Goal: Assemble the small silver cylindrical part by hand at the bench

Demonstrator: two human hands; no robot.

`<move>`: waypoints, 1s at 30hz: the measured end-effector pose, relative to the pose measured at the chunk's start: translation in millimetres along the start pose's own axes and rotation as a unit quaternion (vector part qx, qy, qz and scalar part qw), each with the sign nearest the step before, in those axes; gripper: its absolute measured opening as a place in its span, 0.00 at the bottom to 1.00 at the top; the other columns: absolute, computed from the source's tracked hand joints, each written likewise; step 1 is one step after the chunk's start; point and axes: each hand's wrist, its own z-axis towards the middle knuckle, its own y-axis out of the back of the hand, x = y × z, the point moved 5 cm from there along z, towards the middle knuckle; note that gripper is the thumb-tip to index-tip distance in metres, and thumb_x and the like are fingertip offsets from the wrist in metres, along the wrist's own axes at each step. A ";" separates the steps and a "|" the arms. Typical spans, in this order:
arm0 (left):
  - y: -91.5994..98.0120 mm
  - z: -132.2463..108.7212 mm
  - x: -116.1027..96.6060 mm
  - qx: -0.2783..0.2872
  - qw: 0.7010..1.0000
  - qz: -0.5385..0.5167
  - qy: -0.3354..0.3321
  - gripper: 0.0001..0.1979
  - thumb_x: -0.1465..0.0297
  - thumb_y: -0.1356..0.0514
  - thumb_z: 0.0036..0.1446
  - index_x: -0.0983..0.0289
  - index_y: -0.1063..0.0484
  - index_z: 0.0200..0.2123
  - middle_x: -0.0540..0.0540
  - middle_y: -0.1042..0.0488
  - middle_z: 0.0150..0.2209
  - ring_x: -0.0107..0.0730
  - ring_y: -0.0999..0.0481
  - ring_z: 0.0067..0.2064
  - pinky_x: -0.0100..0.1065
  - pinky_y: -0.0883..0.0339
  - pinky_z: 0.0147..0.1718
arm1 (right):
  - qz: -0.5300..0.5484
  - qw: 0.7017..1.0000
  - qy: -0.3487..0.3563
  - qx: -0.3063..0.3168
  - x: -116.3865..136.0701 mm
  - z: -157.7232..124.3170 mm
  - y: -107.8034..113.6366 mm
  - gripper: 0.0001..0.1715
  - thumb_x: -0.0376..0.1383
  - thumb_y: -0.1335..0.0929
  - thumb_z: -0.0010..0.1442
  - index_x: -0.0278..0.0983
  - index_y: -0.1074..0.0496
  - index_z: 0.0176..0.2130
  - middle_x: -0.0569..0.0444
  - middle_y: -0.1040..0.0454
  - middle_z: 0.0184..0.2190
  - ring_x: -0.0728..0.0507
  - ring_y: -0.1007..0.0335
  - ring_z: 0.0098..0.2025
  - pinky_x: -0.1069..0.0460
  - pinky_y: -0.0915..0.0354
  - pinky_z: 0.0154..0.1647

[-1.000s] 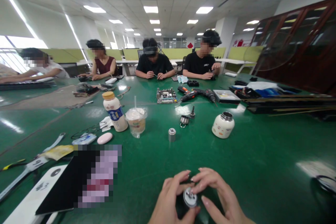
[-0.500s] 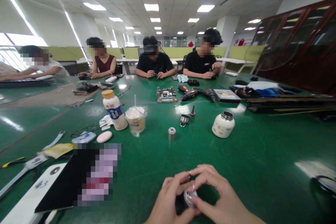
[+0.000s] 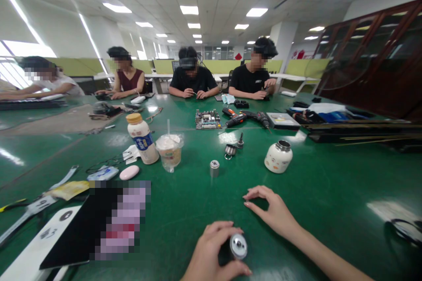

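Observation:
My left hand (image 3: 216, 252) is wrapped around the side of a small silver metal cylinder (image 3: 238, 246), low in the middle of the head view. The cylinder's round top, with a dark spot at its centre, faces up. To the right and farther out, my right hand (image 3: 268, 206) is in a pinch, thumb and index tips nearly together. Whatever may be between those tips is too small to make out. A second metal cylinder (image 3: 214, 168) stands upright on the green table (image 3: 184, 219), beyond both hands.
Beyond are a cream jar (image 3: 278, 156), a metal cup-like part (image 3: 230, 149), a drink cup (image 3: 169, 153), a bottle (image 3: 143, 138), a circuit board (image 3: 207, 119) and power drills (image 3: 235, 119). A tablet (image 3: 75, 228) lies at left. Several people sit across the table.
My right hand has come off the cylinder and moved away, forward and to the right. My left hand keeps hold of the cylinder, whose top now shows fully.

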 end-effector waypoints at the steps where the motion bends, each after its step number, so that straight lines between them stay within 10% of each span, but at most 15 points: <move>1: -0.2 0.0 0.0 -0.001 1.000 -0.001 0.005 0.31 0.59 0.23 0.39 0.56 0.23 0.49 0.59 0.22 0.50 0.51 0.25 0.54 0.42 0.30 0.52 | 0.000 1.000 0.000 0.003 -1.9 0.0 -1.3 0.05 0.36 0.26 0.55 0.38 0.24 0.33 0.51 0.19 0.34 0.38 0.22 0.44 0.43 0.31 0.49; 13: 3.0 3.8 -8.4 0.004 1.000 0.004 -0.010 0.30 0.65 0.21 0.37 0.61 0.21 0.47 0.60 0.20 0.47 0.50 0.22 0.50 0.42 0.27 0.49 | 0.026 0.994 0.012 0.107 85.3 -34.1 -7.8 0.07 0.28 0.26 0.54 0.40 0.23 0.31 0.52 0.20 0.38 0.39 0.26 0.49 0.45 0.33 0.50; 30: 2.2 5.0 -9.6 0.007 1.000 0.014 -0.001 0.29 0.64 0.21 0.37 0.61 0.21 0.45 0.60 0.20 0.46 0.52 0.23 0.50 0.44 0.27 0.49 | -0.013 0.996 0.046 0.071 88.0 -37.6 -4.4 0.09 0.31 0.26 0.54 0.39 0.29 0.34 0.57 0.25 0.29 0.41 0.28 0.38 0.45 0.35 0.43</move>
